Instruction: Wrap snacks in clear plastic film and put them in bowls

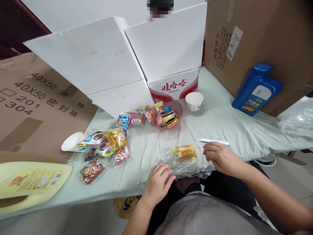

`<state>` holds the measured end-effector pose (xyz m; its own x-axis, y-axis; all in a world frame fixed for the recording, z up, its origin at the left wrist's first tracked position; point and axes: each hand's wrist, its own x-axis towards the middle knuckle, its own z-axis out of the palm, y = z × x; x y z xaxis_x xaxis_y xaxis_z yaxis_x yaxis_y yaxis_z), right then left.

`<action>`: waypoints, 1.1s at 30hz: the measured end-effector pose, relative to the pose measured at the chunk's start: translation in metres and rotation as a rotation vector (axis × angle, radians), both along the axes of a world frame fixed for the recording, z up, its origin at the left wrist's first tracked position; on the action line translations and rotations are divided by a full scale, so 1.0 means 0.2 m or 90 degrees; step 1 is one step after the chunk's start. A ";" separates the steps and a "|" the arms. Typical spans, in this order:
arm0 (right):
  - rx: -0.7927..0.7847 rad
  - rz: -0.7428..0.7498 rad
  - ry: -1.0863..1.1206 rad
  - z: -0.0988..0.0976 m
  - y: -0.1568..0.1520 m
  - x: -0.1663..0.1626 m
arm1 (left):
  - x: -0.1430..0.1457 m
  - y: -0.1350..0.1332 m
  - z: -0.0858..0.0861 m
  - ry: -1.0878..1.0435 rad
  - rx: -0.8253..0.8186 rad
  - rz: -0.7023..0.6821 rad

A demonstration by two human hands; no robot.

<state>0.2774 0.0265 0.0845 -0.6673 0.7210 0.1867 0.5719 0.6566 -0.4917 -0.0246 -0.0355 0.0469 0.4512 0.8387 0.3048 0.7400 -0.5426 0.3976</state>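
A clear plastic bag (171, 161) lies flat near the table's front edge with a yellow snack packet (185, 152) inside it. My left hand (158, 182) grips the bag's near left edge, fingers curled on the plastic. My right hand (220, 158) rests at the bag's right edge, fingers curled and touching the plastic. A white pen (213, 141) lies just beyond my right hand.
A pink bowl (179, 109) of wrapped snacks and a white paper cup (194, 101) stand mid-table. Loose snack packets (107, 143) and a tipped cup (71, 142) lie left. A yellow jug (29, 184), a blue bottle (256, 89), cardboard boxes (244, 42) and a white open box (171, 86) ring the table.
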 end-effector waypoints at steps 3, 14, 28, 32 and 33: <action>-0.097 0.060 -0.040 0.01 -0.04 -0.07 | 0.09 0.01 0.02 -0.046 0.043 -0.016; 0.102 -0.051 0.000 -0.12 0.01 -0.16 | 0.21 0.12 -0.01 0.094 0.171 0.120; 0.063 -0.012 -0.131 -0.28 0.27 -0.36 | 0.14 0.18 -0.25 0.057 0.094 0.302; 0.075 -0.167 -0.061 -0.23 0.37 -0.26 | 0.10 0.19 -0.29 0.040 0.085 0.252; 0.099 -0.205 -0.006 -0.19 0.40 -0.23 | 0.10 0.19 -0.29 0.033 0.083 0.245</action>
